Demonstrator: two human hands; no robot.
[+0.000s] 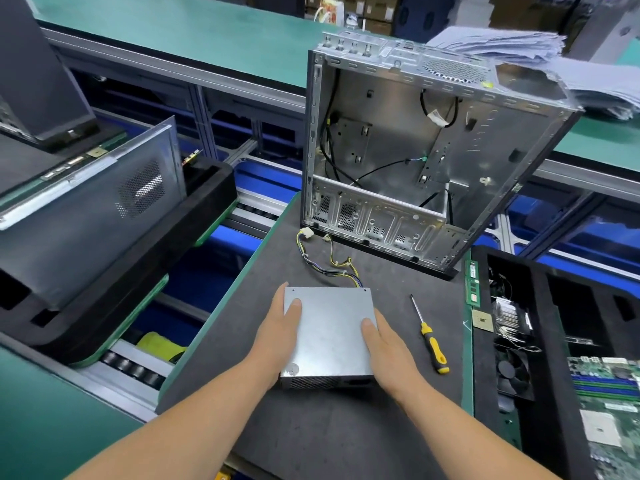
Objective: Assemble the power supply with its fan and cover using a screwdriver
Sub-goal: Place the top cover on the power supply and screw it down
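A grey metal power supply (330,332) sits on the dark work mat (346,427), its cover on top and a mesh vent facing me. Its bundle of coloured wires (329,263) trails away toward the far edge of the mat. My left hand (277,336) grips the box's left side with the thumb lying on top. My right hand (384,346) grips the right side the same way. A screwdriver (431,339) with a yellow and black handle lies on the mat just right of my right hand, tip pointing away.
An open, bare computer case (415,150) stands upright at the mat's far edge. A black foam tray (554,296) on the right holds a fan (512,374), a heatsink, memory and a motherboard (609,403). Another case (86,202) lies in foam on the left conveyor.
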